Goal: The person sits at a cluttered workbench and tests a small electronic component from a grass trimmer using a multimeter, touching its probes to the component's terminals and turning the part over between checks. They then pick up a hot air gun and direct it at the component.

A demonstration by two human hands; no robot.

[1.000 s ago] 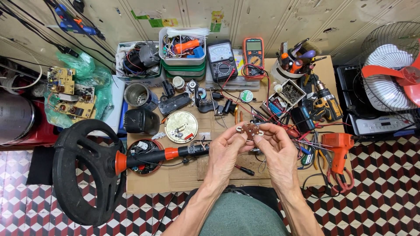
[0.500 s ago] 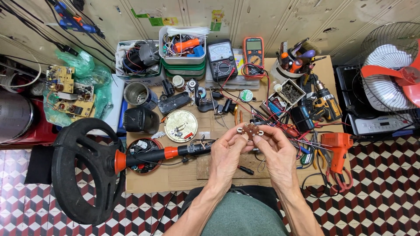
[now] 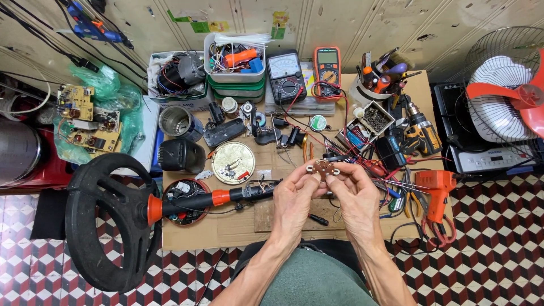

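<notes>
Below, cluttered workbench (image 3: 238, 226) on checkered floor (image 3: 487, 272); 2 hands (image 3: 326, 195) together, pinching small circuit board (image 3: 323, 167).

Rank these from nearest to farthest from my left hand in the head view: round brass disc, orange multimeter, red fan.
From the left hand:
1. Round brass disc, just up-left.
2. Orange multimeter, at the bench's back.
3. Red fan, far right, off the bench.

— What's along the back wall?
— A black multimeter (image 3: 286, 76) beside an orange one (image 3: 327, 69), and a tub of cables (image 3: 235, 59) left of them.
— And the left side?
— A black ring on an orange-collared shaft (image 3: 105, 221), circuit boards (image 3: 88, 122) on a green bag.
— The right?
— An orange heat gun (image 3: 436, 190), a drill (image 3: 419, 133), a red-bladed fan (image 3: 504, 96).
</notes>
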